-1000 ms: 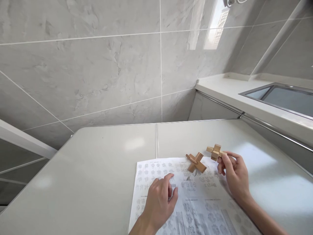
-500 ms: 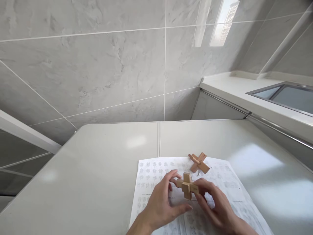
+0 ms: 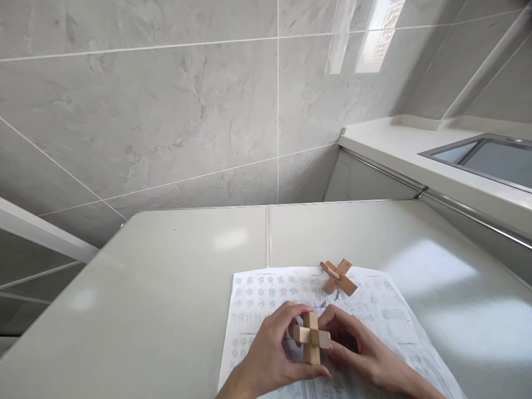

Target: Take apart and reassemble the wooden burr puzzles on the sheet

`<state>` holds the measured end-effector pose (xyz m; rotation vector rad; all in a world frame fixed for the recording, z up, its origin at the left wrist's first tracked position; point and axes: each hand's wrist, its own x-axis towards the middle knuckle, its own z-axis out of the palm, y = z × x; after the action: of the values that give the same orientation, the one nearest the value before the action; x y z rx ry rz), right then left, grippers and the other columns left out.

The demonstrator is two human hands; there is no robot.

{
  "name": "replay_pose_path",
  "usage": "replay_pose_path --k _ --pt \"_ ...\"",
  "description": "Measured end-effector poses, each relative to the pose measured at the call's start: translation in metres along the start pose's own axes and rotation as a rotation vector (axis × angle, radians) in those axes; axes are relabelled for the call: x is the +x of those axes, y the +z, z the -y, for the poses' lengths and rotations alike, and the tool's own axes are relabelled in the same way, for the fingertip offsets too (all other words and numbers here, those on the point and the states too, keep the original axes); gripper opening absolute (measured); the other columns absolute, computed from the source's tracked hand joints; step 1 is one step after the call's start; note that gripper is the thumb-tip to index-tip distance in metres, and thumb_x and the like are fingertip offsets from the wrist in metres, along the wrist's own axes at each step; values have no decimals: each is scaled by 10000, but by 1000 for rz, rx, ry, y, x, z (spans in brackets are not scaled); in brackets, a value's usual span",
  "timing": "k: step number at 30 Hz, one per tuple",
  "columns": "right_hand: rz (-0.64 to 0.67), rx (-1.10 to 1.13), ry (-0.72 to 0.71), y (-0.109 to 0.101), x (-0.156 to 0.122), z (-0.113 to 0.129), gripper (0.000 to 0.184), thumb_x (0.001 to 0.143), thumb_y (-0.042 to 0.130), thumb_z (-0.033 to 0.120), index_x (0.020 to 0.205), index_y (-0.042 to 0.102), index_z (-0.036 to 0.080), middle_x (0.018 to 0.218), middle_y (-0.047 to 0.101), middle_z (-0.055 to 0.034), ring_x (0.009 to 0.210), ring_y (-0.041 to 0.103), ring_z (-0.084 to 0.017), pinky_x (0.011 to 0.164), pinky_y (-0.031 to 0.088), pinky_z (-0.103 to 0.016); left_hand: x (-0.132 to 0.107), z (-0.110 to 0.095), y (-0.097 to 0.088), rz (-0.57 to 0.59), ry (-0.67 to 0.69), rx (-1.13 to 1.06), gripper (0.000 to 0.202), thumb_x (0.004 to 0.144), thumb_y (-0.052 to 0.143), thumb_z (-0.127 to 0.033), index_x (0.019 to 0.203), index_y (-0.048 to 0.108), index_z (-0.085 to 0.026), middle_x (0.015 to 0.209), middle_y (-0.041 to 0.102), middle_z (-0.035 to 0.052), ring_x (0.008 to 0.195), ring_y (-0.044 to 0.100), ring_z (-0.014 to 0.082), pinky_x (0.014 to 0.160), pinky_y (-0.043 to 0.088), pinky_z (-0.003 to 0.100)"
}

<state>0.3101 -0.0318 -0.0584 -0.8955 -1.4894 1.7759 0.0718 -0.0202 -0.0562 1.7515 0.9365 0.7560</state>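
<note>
A small wooden cross-shaped puzzle (image 3: 311,336) is held between both my hands above a printed instruction sheet (image 3: 266,291). My left hand (image 3: 272,354) grips its left side with thumb and fingers curled. My right hand (image 3: 361,352) pinches its right side. A second wooden cross puzzle (image 3: 338,276) lies on the far part of the sheet, apart from both hands.
The sheet lies on a pale grey table (image 3: 166,288) with a seam down the middle, set against a grey tiled wall (image 3: 166,122). To the right runs a white counter (image 3: 399,147) with a steel sink (image 3: 486,158).
My right hand brought the wooden puzzle from the right to the middle, where the left hand joined it. Both hands have since drawn it slightly nearer and turned it.
</note>
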Motion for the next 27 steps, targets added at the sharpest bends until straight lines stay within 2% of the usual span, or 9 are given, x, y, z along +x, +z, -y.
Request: replay_pose_path --k 4,8,12,16,20,24,27 --pt "53 -219 21 -7 1 9 342 1067 662 550 1075 706 212 930 721 -50 797 636 -221 736 513 -328 1 -1 0 53 28 27 827 742 908 -747 1395 640 -317 1112 667 54 916 630 216 797 540 328" --pt "80 -400 6 -12 1 9 273 1097 632 463 1087 764 225 1017 765 -56 868 662 -231 768 510 -312 1 -1 1 97 74 55 783 788 900 -706 1411 632 -315 1166 685 67 941 667 220 878 589 368" --pt "46 -455 10 -14 0 -2 223 1099 621 389 1002 725 218 897 708 -13 744 584 -178 666 437 -274 1 0 1 100 90 78 781 783 907 -694 1402 630 -308 1192 700 75 954 702 231 895 616 383" --pt "10 -545 -8 -16 -1 -13 148 1057 648 271 920 646 216 829 638 17 705 533 -161 639 390 -268 2 0 1 105 137 108 756 814 898 -665 1419 621 -305 1227 704 82 1003 729 243 915 629 372" --pt "4 -637 -37 -17 -3 -16 138 1055 621 226 917 611 222 822 625 21 683 514 -156 625 368 -269 3 0 1 111 180 139 723 851 874 -649 1429 610 -305 1226 711 78 1032 735 245 940 631 371" --pt "-41 -681 -47 -13 -4 -17 187 1034 619 200 858 561 228 765 596 36 640 484 -147 600 343 -269 2 -3 0 122 136 143 726 835 880 -660 1409 619 -299 1209 716 72 1001 731 244 918 636 377" --pt "-79 -706 -65 -9 -3 -18 126 1014 611 167 905 594 230 776 630 29 633 508 -150 602 360 -268 2 -7 -2 115 78 140 728 820 891 -665 1396 629 -305 1215 712 71 982 729 246 910 636 390"
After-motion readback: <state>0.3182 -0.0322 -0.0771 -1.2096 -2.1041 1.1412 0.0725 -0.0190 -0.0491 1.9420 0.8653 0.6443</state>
